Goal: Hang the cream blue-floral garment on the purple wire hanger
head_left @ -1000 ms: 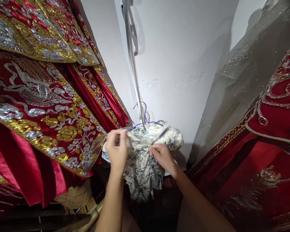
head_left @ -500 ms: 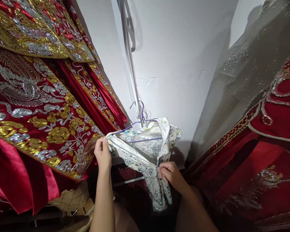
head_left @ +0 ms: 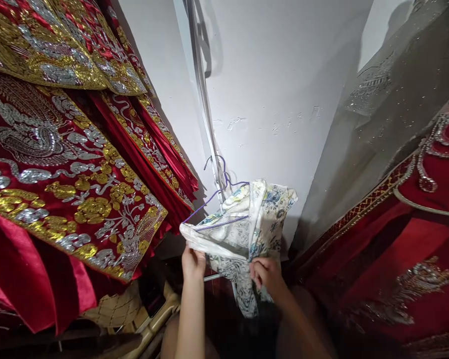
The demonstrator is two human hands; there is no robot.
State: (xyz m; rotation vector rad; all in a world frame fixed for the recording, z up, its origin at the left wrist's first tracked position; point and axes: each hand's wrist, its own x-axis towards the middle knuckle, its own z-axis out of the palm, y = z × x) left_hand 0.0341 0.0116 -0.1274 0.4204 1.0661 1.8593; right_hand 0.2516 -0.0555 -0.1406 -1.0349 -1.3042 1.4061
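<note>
A pale floral garment with blue and yellow flowers hangs on a purple hanger. Its neckline gapes in a V, and the hanger's lower bar shows inside. My left hand grips the cloth just below the hanger's left end, fingers partly hidden by the fabric. At the bottom of the V, my right hand is closed on the front edges of the garment. The lower part of the cloth dangles between my arms.
Red costumes with gold and silver sequins hang at the left, and another red beaded one at the right. A metal pole stands before the white wall. A woven basket sits low at the left.
My left hand has moved right and down, from the shoulder edge to the cloth below it. The garment's right side has spread wider. My right hand still grips the front, slightly lower.
</note>
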